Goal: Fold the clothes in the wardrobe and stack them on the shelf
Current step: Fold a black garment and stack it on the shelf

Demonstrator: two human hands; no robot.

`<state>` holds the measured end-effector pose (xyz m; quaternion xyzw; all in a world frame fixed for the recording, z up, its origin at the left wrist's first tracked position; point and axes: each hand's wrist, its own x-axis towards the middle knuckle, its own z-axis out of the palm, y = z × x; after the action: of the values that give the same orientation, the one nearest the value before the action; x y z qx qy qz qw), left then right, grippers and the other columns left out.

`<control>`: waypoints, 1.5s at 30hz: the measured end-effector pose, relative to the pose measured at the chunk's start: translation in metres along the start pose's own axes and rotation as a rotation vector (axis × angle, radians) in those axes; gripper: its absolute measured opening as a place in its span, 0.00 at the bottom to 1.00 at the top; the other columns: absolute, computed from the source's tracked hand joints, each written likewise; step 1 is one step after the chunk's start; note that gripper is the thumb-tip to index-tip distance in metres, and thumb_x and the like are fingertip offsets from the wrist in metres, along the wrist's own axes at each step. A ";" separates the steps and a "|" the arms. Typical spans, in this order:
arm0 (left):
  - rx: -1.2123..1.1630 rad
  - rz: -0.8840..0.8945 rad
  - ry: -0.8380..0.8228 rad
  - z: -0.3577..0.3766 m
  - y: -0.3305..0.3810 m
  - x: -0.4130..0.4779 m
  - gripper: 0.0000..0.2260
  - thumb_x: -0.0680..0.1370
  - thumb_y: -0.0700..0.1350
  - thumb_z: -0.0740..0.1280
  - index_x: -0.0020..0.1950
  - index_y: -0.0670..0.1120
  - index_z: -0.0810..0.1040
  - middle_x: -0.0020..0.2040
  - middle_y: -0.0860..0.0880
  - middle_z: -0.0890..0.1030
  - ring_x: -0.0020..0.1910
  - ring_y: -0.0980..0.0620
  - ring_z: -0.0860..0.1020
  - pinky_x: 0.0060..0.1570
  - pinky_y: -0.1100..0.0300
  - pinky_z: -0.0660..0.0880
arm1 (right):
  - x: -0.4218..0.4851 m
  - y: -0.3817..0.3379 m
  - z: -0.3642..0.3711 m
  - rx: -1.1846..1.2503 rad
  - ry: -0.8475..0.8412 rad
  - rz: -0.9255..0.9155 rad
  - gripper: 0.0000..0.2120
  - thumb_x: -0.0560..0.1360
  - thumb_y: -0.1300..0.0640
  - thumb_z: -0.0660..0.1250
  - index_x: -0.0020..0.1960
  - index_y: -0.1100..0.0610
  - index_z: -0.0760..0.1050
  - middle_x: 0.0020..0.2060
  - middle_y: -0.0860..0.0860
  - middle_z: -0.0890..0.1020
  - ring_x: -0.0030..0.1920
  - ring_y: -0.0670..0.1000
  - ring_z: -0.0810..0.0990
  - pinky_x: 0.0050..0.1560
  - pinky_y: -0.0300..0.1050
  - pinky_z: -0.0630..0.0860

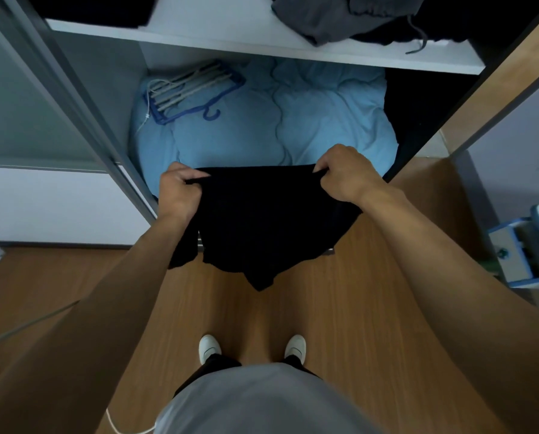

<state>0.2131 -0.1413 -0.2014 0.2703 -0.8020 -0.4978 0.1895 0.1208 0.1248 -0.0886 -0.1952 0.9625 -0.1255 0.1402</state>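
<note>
A black garment (261,227) hangs in front of me, stretched between both hands at its top edge. My left hand (179,191) grips the left corner, fingers curled over the fabric. My right hand (344,172) pinches the right corner. The cloth droops in loose folds toward the wooden floor. Above, the white wardrobe shelf (230,42) carries a crumpled grey garment with drawstrings (340,17) at the right and a dark pile (89,7) at the left.
Below the shelf a light blue duvet (293,120) fills the wardrobe floor, with a blue multi-bar hanger (189,89) lying on it. A grey sliding door frame (83,104) stands left. A blue-and-white drawer unit (528,245) sits right. My white shoes (210,347) stand on the wooden floor.
</note>
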 end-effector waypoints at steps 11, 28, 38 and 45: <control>0.320 0.030 -0.254 -0.003 -0.015 -0.005 0.13 0.74 0.24 0.62 0.52 0.33 0.83 0.53 0.38 0.82 0.56 0.42 0.79 0.59 0.62 0.72 | -0.005 -0.026 0.003 0.655 -0.091 -0.091 0.13 0.74 0.63 0.63 0.50 0.54 0.84 0.44 0.45 0.85 0.40 0.38 0.81 0.42 0.29 0.74; 0.461 -0.003 -0.562 0.004 -0.045 -0.020 0.14 0.72 0.31 0.65 0.27 0.42 0.74 0.30 0.45 0.77 0.30 0.54 0.73 0.34 0.60 0.67 | -0.013 -0.029 0.007 0.675 -0.224 -0.302 0.09 0.79 0.50 0.69 0.50 0.54 0.85 0.43 0.50 0.87 0.45 0.49 0.86 0.48 0.41 0.80; 0.062 -0.221 -0.080 0.000 -0.043 -0.004 0.17 0.74 0.27 0.59 0.51 0.39 0.85 0.49 0.43 0.84 0.50 0.46 0.82 0.50 0.63 0.75 | -0.017 -0.016 0.024 0.876 -0.495 -0.192 0.07 0.78 0.52 0.71 0.54 0.51 0.84 0.48 0.48 0.88 0.50 0.48 0.86 0.48 0.34 0.79; -0.091 -0.004 -0.144 -0.007 -0.007 0.002 0.24 0.64 0.21 0.52 0.44 0.39 0.83 0.39 0.52 0.79 0.39 0.58 0.78 0.44 0.72 0.72 | -0.019 -0.021 0.026 0.521 -0.742 -0.193 0.08 0.75 0.51 0.74 0.54 0.45 0.84 0.49 0.44 0.87 0.51 0.45 0.85 0.53 0.36 0.81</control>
<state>0.2169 -0.1502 -0.2043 0.2265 -0.7896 -0.5522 0.1425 0.1532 0.1088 -0.1026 -0.2739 0.7610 -0.2974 0.5074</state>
